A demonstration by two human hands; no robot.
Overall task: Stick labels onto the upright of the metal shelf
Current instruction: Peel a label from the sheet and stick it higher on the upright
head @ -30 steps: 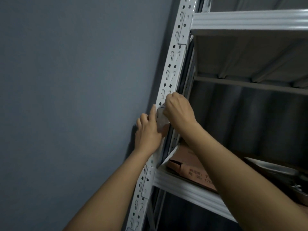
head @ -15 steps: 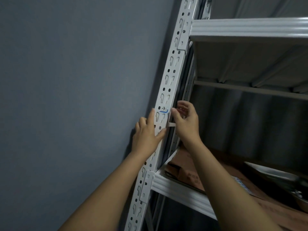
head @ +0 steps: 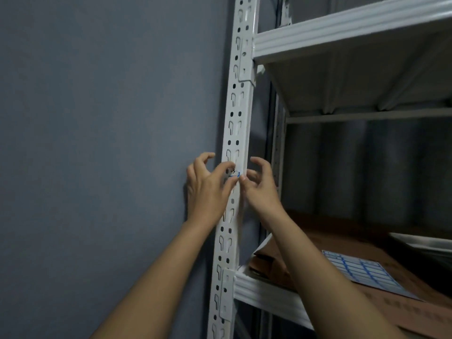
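Observation:
A white perforated upright (head: 236, 113) of the metal shelf runs up the middle of the view. A small white label (head: 234, 172) with a blue line and a handwritten mark sits on its face at hand height. My left hand (head: 208, 189) is at the upright's left side, thumb and forefinger at the label's left edge, the other fingers curled apart. My right hand (head: 259, 187) is at the right side, its fingertips touching the label's right edge. Whether the label is fully stuck down I cannot tell.
A grey wall (head: 97, 143) fills the left. The lower shelf beam (head: 269, 294) carries brown cardboard (head: 274, 267) and a sheet of blue-lined labels (head: 359, 272). An upper shelf (head: 342, 33) overhangs at the top right.
The view shifted left and up. My left hand moved from flat on the upright to pinching at the label; my right hand came up from pulling a strip below the label to its right edge.

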